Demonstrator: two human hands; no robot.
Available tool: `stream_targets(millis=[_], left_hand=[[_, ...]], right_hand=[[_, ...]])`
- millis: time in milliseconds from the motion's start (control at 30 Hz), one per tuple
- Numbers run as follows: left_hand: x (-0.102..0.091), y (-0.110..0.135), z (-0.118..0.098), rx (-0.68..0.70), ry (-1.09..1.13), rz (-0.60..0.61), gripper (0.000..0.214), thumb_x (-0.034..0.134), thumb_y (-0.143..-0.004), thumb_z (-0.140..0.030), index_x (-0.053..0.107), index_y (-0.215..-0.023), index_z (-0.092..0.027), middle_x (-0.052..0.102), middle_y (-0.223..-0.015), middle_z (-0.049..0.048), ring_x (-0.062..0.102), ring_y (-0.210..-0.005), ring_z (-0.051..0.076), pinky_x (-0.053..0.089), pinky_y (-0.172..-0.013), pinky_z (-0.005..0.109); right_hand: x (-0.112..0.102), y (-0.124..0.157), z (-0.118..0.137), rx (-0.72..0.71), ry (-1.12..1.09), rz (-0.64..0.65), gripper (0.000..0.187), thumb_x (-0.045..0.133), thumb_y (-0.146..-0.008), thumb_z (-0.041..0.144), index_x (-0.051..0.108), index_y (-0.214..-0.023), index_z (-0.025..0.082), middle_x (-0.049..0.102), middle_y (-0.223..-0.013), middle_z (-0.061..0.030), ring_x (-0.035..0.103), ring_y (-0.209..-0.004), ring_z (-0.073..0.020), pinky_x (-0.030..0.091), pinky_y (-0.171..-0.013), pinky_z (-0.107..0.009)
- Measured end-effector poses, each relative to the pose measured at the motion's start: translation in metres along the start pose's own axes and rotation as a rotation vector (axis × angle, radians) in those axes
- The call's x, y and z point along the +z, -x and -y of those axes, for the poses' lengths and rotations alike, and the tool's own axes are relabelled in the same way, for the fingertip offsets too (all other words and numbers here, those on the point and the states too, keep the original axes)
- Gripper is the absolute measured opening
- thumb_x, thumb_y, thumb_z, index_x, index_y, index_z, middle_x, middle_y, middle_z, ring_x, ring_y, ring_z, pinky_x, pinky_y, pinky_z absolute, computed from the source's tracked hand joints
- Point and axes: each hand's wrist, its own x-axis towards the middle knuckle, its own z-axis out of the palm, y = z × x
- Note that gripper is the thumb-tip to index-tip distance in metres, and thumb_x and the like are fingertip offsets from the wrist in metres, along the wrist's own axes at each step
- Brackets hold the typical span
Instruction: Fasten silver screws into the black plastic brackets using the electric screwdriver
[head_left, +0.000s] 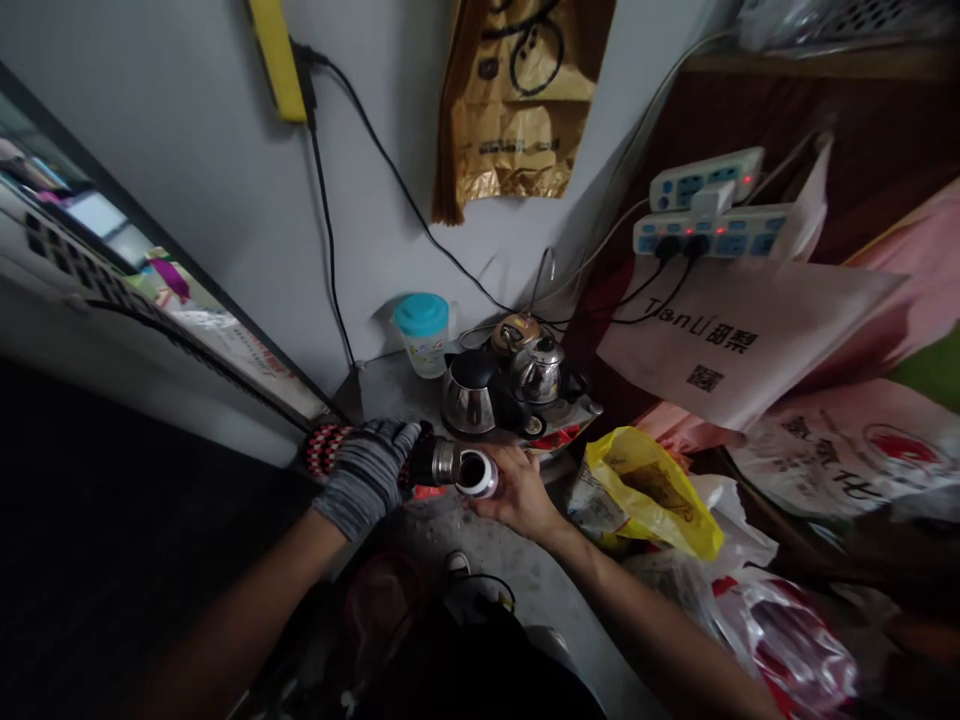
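My left hand (366,476), in a grey striped knit glove, is wrapped round a thermos flask (445,463) with a red and black patterned end and a bare metal neck. The flask lies nearly level, its mouth pointing right. Bare-skinned, my right hand (516,494) grips a small cup (489,482) with a white rim and a dark inside. The flask's neck meets or overlaps the cup's rim; whether liquid flows is not visible. Just beyond stand a steel kettle with a black lid (469,395) and a smaller shiny teapot (538,372).
A clear jug with a turquoise lid (424,338) stands against the wall. Power strips (709,232) with plugged-in cords hang at right. Below them are a yellow plastic bag (652,485) and other bags. A gold paper bag (525,110) hangs on the wall.
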Motion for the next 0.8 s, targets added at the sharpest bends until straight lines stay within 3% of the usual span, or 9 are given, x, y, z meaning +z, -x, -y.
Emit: stream_targets(millis=[233,367,533,800], left_hand=[[-0.028,-0.003,-0.012,0.111,-0.11,-0.018,0.055,0.058,-0.085,-0.019,0.056,-0.14,-0.009,0.064,-0.127,0.0195,0.06,-0.11,0.034,0.045,-0.099,0.049],[-0.041,-0.003,-0.02,0.136,-0.151,-0.028,0.054,0.06,-0.084,-0.017,0.058,-0.137,-0.01,0.065,-0.126,0.0193,0.06,-0.109,0.034,0.045,-0.097,0.049],[-0.048,-0.002,-0.022,0.18,-0.191,-0.026,0.062,0.067,-0.081,-0.025,0.057,-0.14,-0.009,0.062,-0.131,0.0197,0.057,-0.115,0.036,0.042,-0.103,0.049],[-0.057,0.001,-0.021,0.2,-0.303,-0.007,0.054,0.058,-0.089,-0.023,0.055,-0.142,-0.011,0.063,-0.132,0.0188,0.058,-0.114,0.035,0.044,-0.101,0.049]], right_hand=[[-0.011,0.004,0.01,0.014,-0.035,-0.001,0.068,0.075,-0.075,0.061,0.062,-0.129,0.022,0.07,-0.119,-0.0107,0.058,-0.11,-0.0332,0.035,-0.09,-0.045],[-0.015,0.007,0.013,0.006,-0.03,-0.028,0.069,0.078,-0.073,0.062,0.063,-0.128,0.023,0.071,-0.115,-0.0099,0.059,-0.108,-0.0324,0.036,-0.089,-0.043],[-0.016,0.009,0.015,0.003,-0.018,-0.04,0.071,0.081,-0.07,0.062,0.064,-0.127,0.025,0.071,-0.119,-0.0085,0.057,-0.109,-0.0319,0.035,-0.091,-0.043],[-0.016,0.01,0.021,0.027,-0.049,-0.036,0.075,0.083,-0.067,0.063,0.064,-0.127,0.024,0.071,-0.12,-0.0091,0.057,-0.109,-0.0318,0.035,-0.091,-0.043]])
